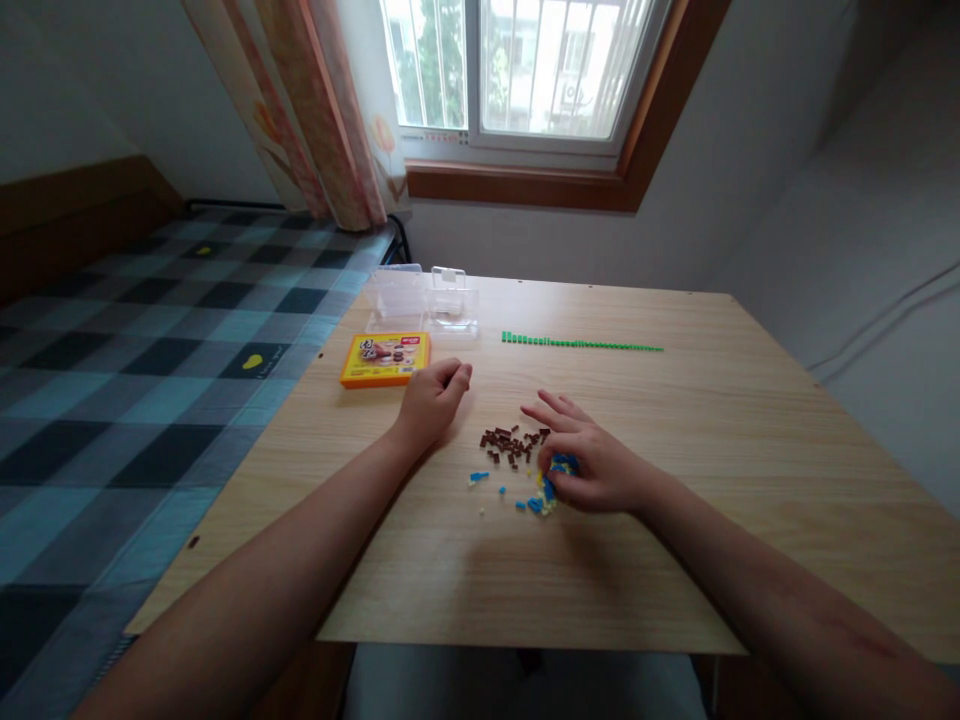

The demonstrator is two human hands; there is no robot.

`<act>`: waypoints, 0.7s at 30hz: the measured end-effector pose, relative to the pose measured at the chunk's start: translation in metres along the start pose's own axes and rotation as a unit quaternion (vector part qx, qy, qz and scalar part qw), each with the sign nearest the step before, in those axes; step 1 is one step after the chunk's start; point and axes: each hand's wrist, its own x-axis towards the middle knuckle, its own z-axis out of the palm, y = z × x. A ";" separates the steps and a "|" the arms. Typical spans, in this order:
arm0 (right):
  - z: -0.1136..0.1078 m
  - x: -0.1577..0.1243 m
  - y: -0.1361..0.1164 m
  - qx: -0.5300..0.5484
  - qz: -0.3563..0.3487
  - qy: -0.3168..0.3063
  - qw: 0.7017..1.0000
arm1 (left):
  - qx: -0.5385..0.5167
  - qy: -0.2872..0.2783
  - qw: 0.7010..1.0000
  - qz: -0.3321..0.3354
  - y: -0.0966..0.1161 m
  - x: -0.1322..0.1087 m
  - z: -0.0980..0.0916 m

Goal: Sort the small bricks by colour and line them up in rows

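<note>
My left hand [437,395] rests on the table in a loose fist, beside the yellow-orange box [385,360]; whatever its fingers hold, if anything, is hidden. Over a pile of small blue and pale yellow toy bricks [535,505] is my right hand [589,458]. Its thumb and forefinger curl together in a pinch among the bricks, while the other fingers stretch out to the left. Too small to make out is what lies between the fingertips. Just left of this hand sits a heap of small brown bricks [511,445]. A joined blue piece [478,477] lies apart from the pile.
Toward the back, small green bricks [581,343] form a long row. Clear plastic cases [452,305] stand open behind the box. The wooden table [750,430] borders a checkered bed [247,300] on the left; a window [517,75] is beyond.
</note>
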 end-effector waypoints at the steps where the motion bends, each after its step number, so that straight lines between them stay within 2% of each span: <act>1: 0.001 0.000 0.000 -0.003 -0.001 0.003 1.000 | 0.001 -0.001 1.000 0.000 0.000 0.000 0.000; 9: -0.001 -0.003 0.009 -0.023 0.014 0.087 0.996 | 0.015 0.000 1.000 -0.003 0.001 0.000 -0.001; 14: -0.010 -0.008 0.007 -0.032 -0.037 0.042 0.998 | 0.021 -0.001 1.000 -0.004 0.000 0.001 -0.001; 21: -0.007 -0.006 0.006 -0.055 -0.056 0.014 0.997 | 0.016 0.001 1.000 0.002 -0.002 0.001 0.000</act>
